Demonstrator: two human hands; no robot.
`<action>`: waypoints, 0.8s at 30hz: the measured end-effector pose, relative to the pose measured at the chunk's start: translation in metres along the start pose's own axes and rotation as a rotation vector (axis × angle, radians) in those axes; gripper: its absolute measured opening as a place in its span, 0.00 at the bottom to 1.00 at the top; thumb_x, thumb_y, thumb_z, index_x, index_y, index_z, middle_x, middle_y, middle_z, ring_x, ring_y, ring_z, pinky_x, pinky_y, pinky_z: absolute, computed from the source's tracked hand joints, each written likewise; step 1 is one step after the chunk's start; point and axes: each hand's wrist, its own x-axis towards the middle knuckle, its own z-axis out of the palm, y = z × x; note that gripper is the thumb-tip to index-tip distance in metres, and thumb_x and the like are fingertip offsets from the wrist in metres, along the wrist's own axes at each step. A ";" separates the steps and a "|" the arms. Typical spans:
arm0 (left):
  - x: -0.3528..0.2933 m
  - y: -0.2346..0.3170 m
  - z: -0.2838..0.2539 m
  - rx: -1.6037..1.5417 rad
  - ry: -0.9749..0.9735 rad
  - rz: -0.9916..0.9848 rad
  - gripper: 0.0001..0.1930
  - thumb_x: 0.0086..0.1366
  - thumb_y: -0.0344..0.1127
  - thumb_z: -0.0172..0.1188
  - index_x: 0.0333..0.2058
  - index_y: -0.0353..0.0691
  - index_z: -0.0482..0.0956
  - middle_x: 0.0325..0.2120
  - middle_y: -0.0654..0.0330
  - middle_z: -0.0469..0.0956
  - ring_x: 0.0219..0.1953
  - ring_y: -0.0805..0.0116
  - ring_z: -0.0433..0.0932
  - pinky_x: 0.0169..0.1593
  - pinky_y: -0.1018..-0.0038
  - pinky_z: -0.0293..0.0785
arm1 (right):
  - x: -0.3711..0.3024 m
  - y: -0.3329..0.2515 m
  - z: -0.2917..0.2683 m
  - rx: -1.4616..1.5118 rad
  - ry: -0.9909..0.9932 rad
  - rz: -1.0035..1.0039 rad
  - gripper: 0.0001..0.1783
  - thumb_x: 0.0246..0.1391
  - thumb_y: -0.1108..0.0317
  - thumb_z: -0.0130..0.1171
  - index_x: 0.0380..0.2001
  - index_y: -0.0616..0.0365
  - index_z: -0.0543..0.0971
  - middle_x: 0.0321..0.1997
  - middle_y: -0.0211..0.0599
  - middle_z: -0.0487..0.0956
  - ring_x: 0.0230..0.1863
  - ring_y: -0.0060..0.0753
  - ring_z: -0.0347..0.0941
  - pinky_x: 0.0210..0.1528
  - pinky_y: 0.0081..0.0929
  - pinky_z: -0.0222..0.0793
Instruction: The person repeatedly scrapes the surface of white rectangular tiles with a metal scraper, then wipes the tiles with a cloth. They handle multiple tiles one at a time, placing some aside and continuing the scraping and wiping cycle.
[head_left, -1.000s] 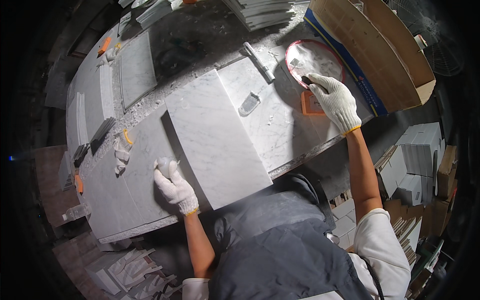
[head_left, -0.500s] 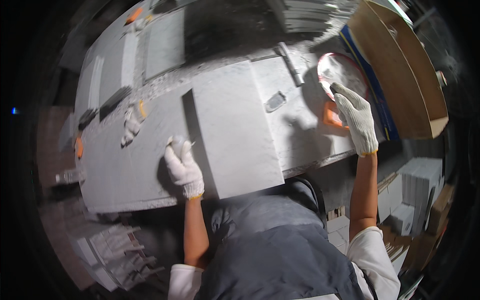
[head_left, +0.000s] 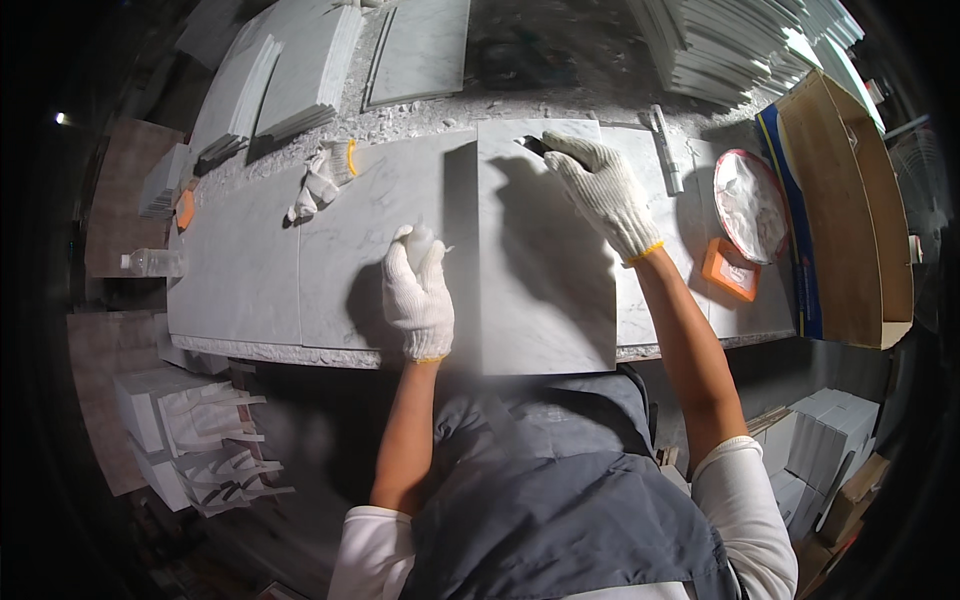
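Observation:
A pale, grey-veined stone slab [head_left: 550,300] lies raised on the worktable in front of me. In my left hand [head_left: 416,300], gloved in white knit, is a whitish translucent lump [head_left: 420,238], gripped between thumb and fingers left of the slab; its kind is unclear. Over the slab's far part, my right hand [head_left: 605,185], in a matching glove, pinches a small dark piece [head_left: 532,146] too small to name. Its shadow falls on the slab. To its right are a grey tube-like bar [head_left: 667,150], a red-rimmed round dish [head_left: 752,205] with white material and an orange square box [head_left: 731,270].
Loose gloves [head_left: 322,180] lie on the table's left part. Slab stacks [head_left: 310,70] stand at the far left, and more [head_left: 700,45] at the far right. An open cardboard box [head_left: 840,200] borders the right side. A clear bottle [head_left: 155,263] lies at the left edge.
My right hand has moved left, from beside the round dish to over the slab, still pinching the dark piece. My left hand keeps the translucent lump. The whole view has shifted.

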 end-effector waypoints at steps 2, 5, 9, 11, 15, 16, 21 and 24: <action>0.000 -0.001 0.001 0.001 0.026 0.020 0.26 0.69 0.42 0.68 0.59 0.34 0.75 0.52 0.48 0.80 0.54 0.54 0.79 0.59 0.62 0.74 | 0.006 0.003 0.013 0.072 0.028 -0.100 0.16 0.66 0.66 0.61 0.53 0.61 0.84 0.35 0.35 0.85 0.32 0.25 0.75 0.39 0.27 0.73; 0.001 -0.001 0.003 0.050 0.091 0.114 0.23 0.65 0.38 0.71 0.56 0.37 0.77 0.49 0.51 0.83 0.50 0.52 0.82 0.55 0.62 0.77 | 0.014 0.004 0.026 0.023 0.081 -0.291 0.14 0.63 0.71 0.59 0.49 0.62 0.84 0.37 0.42 0.85 0.38 0.37 0.78 0.45 0.32 0.72; 0.002 0.000 0.003 0.047 0.084 0.139 0.22 0.64 0.36 0.72 0.55 0.37 0.78 0.47 0.51 0.84 0.48 0.52 0.83 0.53 0.62 0.79 | 0.013 0.001 0.028 -0.287 0.109 -0.386 0.13 0.62 0.73 0.59 0.47 0.60 0.85 0.37 0.46 0.86 0.40 0.44 0.80 0.46 0.36 0.73; 0.002 0.001 0.003 0.054 0.097 0.165 0.22 0.64 0.35 0.72 0.55 0.38 0.78 0.46 0.52 0.84 0.48 0.53 0.84 0.52 0.63 0.79 | 0.010 -0.002 0.027 -0.447 0.151 -0.471 0.13 0.62 0.72 0.59 0.48 0.59 0.86 0.37 0.46 0.86 0.40 0.47 0.80 0.46 0.38 0.73; 0.002 0.001 0.003 0.064 0.089 0.154 0.22 0.64 0.34 0.72 0.55 0.37 0.78 0.46 0.51 0.84 0.47 0.53 0.84 0.51 0.63 0.79 | 0.007 -0.006 0.026 -0.283 0.072 -0.378 0.16 0.62 0.69 0.62 0.52 0.57 0.85 0.38 0.46 0.86 0.40 0.45 0.82 0.45 0.38 0.75; 0.002 0.001 0.003 0.067 0.097 0.171 0.22 0.64 0.34 0.72 0.55 0.37 0.78 0.46 0.51 0.84 0.47 0.53 0.84 0.51 0.63 0.79 | 0.006 -0.007 0.025 -0.256 0.055 -0.346 0.16 0.63 0.68 0.62 0.53 0.56 0.85 0.39 0.45 0.87 0.41 0.45 0.82 0.44 0.38 0.76; 0.001 0.000 0.003 0.083 0.092 0.187 0.22 0.64 0.36 0.72 0.55 0.37 0.78 0.47 0.51 0.84 0.47 0.52 0.84 0.51 0.62 0.79 | -0.003 -0.011 0.010 -0.220 -0.076 -0.217 0.19 0.63 0.65 0.62 0.56 0.55 0.83 0.42 0.46 0.87 0.41 0.44 0.84 0.44 0.36 0.77; 0.001 0.000 0.002 0.084 0.081 0.183 0.22 0.65 0.36 0.72 0.55 0.37 0.78 0.47 0.51 0.84 0.47 0.52 0.84 0.51 0.62 0.80 | -0.005 -0.012 0.008 -0.212 -0.143 -0.123 0.19 0.64 0.65 0.62 0.56 0.56 0.83 0.43 0.47 0.87 0.41 0.46 0.84 0.45 0.37 0.78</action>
